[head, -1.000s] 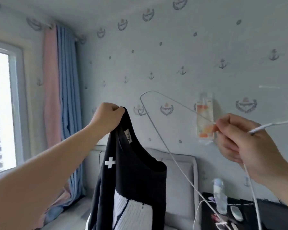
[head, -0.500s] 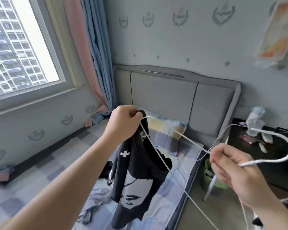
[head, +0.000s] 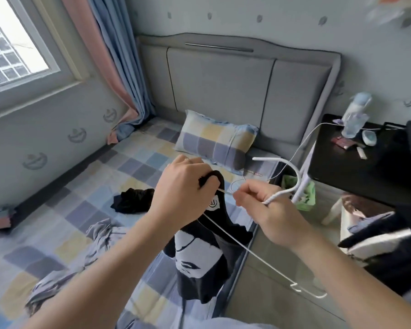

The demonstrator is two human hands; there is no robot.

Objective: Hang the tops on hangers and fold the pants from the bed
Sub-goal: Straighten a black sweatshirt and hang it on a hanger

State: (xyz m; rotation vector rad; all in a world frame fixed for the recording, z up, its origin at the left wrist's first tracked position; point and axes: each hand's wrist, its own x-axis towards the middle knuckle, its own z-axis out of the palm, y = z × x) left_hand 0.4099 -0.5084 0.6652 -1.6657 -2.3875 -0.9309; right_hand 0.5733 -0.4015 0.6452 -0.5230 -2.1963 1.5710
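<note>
Top (head: 199, 255), black with a white face print, hangs above the bed's (head: 57, 229) edge. My left hand (head: 180, 188) grips its neckline. The neck label (head: 213, 203) shows a round logo; I can read no lettering. My right hand (head: 266, 207) pinches the white wire hanger (head: 278, 194) below its hook, and the wire meets the neckline. On the checked bed lie a crumpled black garment (head: 133, 200), a grey garment (head: 100, 236) and a pillow (head: 216, 138).
</note>
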